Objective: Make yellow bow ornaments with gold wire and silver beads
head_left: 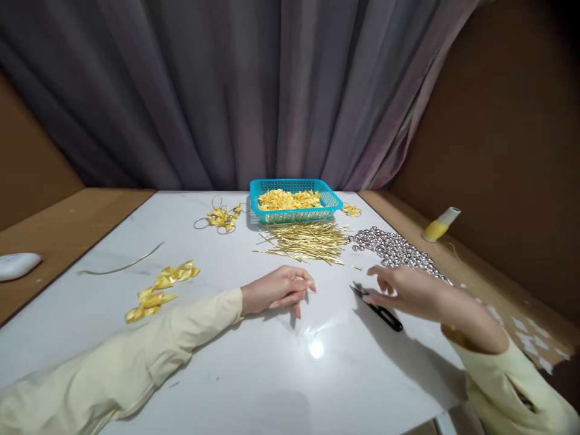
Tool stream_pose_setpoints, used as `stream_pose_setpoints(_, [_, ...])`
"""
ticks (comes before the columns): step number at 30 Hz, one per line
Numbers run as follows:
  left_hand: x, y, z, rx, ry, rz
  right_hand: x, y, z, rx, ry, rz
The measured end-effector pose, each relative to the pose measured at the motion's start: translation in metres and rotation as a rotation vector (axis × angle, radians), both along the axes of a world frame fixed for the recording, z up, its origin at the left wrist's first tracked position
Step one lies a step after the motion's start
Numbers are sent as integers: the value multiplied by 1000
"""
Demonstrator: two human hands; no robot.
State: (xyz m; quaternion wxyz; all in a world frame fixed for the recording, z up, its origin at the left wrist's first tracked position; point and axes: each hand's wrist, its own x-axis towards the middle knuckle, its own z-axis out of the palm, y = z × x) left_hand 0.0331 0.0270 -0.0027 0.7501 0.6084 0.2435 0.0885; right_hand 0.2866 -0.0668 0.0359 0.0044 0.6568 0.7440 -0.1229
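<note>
Tabletop: basket of yellow ribbons

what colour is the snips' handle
The snips' handle is black; it shows in the head view.

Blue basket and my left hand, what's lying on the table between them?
In the head view, the pile of thin gold strips lies between the blue basket and your left hand, with white tabletop showing between strips and hand.
</note>
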Motion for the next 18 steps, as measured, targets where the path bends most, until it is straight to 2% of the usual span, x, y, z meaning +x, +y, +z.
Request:
stream_pose_setpoints(4, [-1, -1, 1, 11, 6, 10, -24, -19, -26, -20, -182, -68])
stream_pose_setpoints(7, [-1, -3, 4, -4, 25, 25, -41, -26, -34, -20, -279, -125])
stream_pose_setpoints(10, [-1, -6, 6, -20, 10, 38, -39, -33, -38, 51, -193, -189])
stream_pose_setpoints(12, [-1, -8, 7, -17, -6, 61, -32, -40, -39, 81, 68, -229])
stream_pose_setpoints(15, [1, -13, 7, -15, -13, 111, -30, -53, -43, 79, 653, -294])
stream_pose_setpoints(18, [3, -18, 7, -23, -20, 143, -47, -63, -47, -55, 1152, -412])
